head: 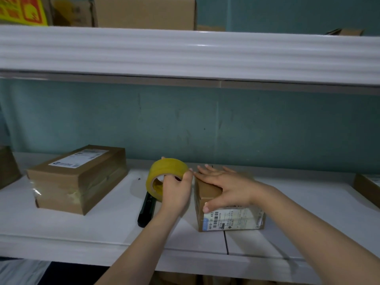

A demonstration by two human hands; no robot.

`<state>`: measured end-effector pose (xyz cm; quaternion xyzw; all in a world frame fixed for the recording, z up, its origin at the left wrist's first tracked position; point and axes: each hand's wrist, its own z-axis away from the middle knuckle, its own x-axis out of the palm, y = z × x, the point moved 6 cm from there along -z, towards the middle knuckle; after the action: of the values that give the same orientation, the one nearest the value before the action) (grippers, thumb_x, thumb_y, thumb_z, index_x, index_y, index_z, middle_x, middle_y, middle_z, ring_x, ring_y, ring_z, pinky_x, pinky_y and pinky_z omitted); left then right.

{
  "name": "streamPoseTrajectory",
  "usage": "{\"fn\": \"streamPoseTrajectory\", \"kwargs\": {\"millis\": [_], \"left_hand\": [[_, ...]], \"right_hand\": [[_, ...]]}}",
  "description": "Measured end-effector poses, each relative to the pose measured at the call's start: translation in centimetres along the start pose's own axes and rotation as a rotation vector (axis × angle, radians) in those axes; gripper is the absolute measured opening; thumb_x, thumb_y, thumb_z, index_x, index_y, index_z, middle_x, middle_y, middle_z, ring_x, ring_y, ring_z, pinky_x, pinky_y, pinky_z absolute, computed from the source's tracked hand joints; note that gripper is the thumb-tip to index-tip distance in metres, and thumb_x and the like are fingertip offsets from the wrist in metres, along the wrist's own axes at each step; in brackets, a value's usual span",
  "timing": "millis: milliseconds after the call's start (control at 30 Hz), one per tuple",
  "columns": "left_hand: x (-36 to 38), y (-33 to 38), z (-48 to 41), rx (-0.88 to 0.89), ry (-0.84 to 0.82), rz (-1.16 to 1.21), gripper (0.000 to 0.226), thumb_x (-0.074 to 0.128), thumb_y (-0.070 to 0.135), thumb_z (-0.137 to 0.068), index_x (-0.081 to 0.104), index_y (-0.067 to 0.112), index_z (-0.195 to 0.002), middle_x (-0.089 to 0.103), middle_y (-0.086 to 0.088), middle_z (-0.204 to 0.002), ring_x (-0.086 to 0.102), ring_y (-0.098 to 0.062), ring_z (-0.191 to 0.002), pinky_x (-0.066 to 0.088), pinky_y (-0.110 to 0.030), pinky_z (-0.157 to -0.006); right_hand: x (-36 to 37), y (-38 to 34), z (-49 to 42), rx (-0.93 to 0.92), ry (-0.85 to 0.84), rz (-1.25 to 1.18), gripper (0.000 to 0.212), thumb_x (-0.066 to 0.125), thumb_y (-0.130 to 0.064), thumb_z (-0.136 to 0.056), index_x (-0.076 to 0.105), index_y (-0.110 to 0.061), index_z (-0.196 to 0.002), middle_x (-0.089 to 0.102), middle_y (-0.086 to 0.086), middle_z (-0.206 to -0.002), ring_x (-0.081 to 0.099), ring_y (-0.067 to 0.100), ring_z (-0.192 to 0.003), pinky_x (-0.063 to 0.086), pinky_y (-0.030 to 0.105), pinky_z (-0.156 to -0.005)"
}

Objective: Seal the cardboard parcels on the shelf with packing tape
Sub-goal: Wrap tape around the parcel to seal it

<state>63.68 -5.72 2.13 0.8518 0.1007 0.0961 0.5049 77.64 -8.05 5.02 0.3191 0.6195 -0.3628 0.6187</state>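
We grip the yellow tape roll [164, 171] in the left hand [176, 195], just left of the small parcel [232, 220] on the shelf [98, 229]. Right hand [225, 185] lies flat on its top, fingers straight, thumb down the front. Bigger parcel [78, 179] well left; black tool [146, 210] below the roll.

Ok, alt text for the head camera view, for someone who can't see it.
A left hand grips a yellow tape roll beside a small box, which the right hand presses down on a white shelf. A larger taped box sits further left.
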Motion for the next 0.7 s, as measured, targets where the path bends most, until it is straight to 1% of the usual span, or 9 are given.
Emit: {"fn": "streamPoseTrajectory", "kwargs": {"millis": [133, 233, 300, 367, 500, 567, 600, 667, 700], "left_hand": [[-2.3, -0.1, -0.8, 0.021, 0.016, -0.113, 0.032, 0.068, 0.004, -0.082, 0.049, 0.009, -0.057, 0.056, -0.008, -0.056, 0.052, -0.013, -0.053, 0.036, -0.025, -0.059], [-3.7, 0.0, -0.9, -0.023, 0.002, -0.065, 0.013, 0.074, 0.004, -0.079, 0.062, 0.01, -0.079, 0.064, -0.014, -0.075, 0.06, -0.02, -0.074, 0.045, -0.03, -0.076], [-4.3, -0.8, -1.1, -0.127, 0.029, 0.065, 0.05, 0.074, 0.018, -0.081, 0.056, -0.004, -0.122, 0.066, -0.008, -0.091, 0.061, -0.017, -0.09, 0.046, -0.023, -0.09], [-4.6, -1.2, -1.3, -0.166, 0.048, 0.146, 0.085, 0.075, 0.035, -0.078, 0.034, -0.001, -0.144, 0.065, -0.01, -0.114, 0.058, -0.016, -0.11, 0.035, -0.014, -0.101], [-4.3, 0.3, -0.1, -0.014, 0.034, -0.045, 0.051, 0.069, 0.007, -0.084, 0.051, 0.002, -0.132, 0.063, -0.006, -0.073, 0.057, 0.013, -0.073, 0.027, 0.007, -0.08], [-3.9, 0.5, 0.3, 0.027, 0.016, -0.116, 0.04, 0.067, 0.001, -0.083, 0.065, 0.039, -0.094, 0.059, -0.009, -0.063, 0.059, -0.004, -0.065, 0.041, -0.014, -0.086], [-3.9, 0.4, 0.2, 0.029, 0.018, -0.143, 0.04, 0.069, 0.003, -0.082, 0.062, 0.041, -0.071, 0.059, -0.012, -0.061, 0.059, -0.015, -0.065, 0.042, -0.024, -0.08], [-3.1, -0.5, -0.1, 0.003, -0.01, -0.225, 0.013, 0.074, 0.015, -0.079, 0.065, 0.018, -0.07, 0.06, -0.01, -0.058, 0.059, -0.022, -0.062, 0.042, -0.029, -0.073], [-2.9, -1.0, -0.2, -0.009, -0.007, -0.275, 0.018, 0.075, 0.023, -0.077, 0.066, 0.007, -0.078, 0.058, -0.005, -0.055, 0.058, -0.019, -0.059, 0.041, -0.028, -0.07]], "right_hand": [[0.1, 0.0, 0.1, -0.025, -0.023, -0.033, 0.095, 0.06, -0.062, -0.079, 0.005, -0.035, -0.15, -0.004, -0.013, -0.158, -0.006, -0.004, -0.139, 0.001, 0.036, -0.12], [0.3, 0.2, -0.2, -0.033, -0.03, -0.046, 0.099, 0.06, -0.068, -0.073, 0.007, -0.036, -0.15, -0.002, -0.012, -0.159, -0.004, -0.003, -0.14, -0.001, 0.034, -0.119], [0.2, 0.1, -0.2, -0.032, -0.016, -0.044, 0.101, 0.055, -0.071, -0.068, 0.007, -0.036, -0.15, 0.0, -0.01, -0.159, -0.004, -0.004, -0.139, 0.0, 0.034, -0.119], [0.2, 0.3, -0.1, -0.037, 0.005, -0.027, 0.101, 0.054, -0.071, -0.068, 0.007, -0.035, -0.15, -0.002, -0.01, -0.159, -0.006, -0.007, -0.135, 0.001, 0.034, -0.12], [0.2, 0.3, -0.2, -0.034, 0.039, -0.034, 0.096, 0.064, -0.062, -0.076, 0.012, -0.03, -0.151, 0.002, -0.009, -0.159, -0.002, -0.003, -0.141, 0.003, 0.034, -0.12], [0.1, 0.4, -0.1, -0.03, 0.058, -0.094, 0.097, 0.066, -0.062, -0.073, 0.016, -0.032, -0.15, 0.007, -0.011, -0.158, 0.003, 0.0, -0.143, 0.005, 0.033, -0.12], [0.0, 0.5, -0.1, -0.02, 0.062, -0.169, 0.097, 0.066, -0.065, -0.071, 0.02, -0.034, -0.149, 0.012, -0.012, -0.158, 0.007, 0.0, -0.143, 0.008, 0.032, -0.12], [-0.6, 0.9, 0.2, 0.034, 0.103, -0.436, 0.092, 0.065, -0.072, -0.066, 0.029, -0.04, -0.145, 0.03, -0.012, -0.152, 0.026, 0.003, -0.14, 0.021, 0.03, -0.116], [-1.0, 1.2, 0.2, 0.056, 0.165, -0.561, 0.087, 0.063, -0.073, -0.066, 0.036, -0.04, -0.142, 0.041, -0.01, -0.147, 0.036, 0.005, -0.135, 0.028, 0.029, -0.113]]}}
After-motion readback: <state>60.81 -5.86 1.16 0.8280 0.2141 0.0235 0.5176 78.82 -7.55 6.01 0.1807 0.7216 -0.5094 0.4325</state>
